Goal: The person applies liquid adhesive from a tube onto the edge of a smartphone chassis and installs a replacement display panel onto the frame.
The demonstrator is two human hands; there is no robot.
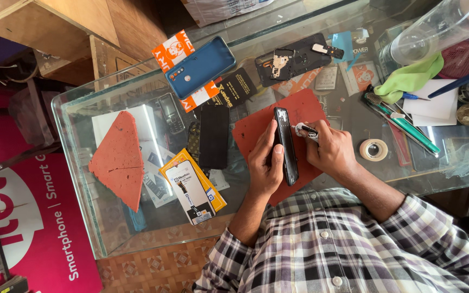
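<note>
A black phone was held on edge above a red mat on the glass table. It was gripped by the left hand, whose fingers were curled round its left side, the thumb lying along the near edge. The right hand was closed at the phone's right side, and a small white and grey part was pinched between its thumb and fingertips, touching the phone's upper edge. Both forearms were seen emerging from checked sleeves.

Left of the hands, a yellow-edged screen packet was noted, and beside it a dark phone screen laid flat. Further left, a red triangular pad lay on the glass. Right of the hands, a roll of tape and a green-handled tool were found.

Further off, a blue phone case lay on orange and white cards, an opened phone back was set beside it, and a green cloth was draped near a clear plastic jar.
</note>
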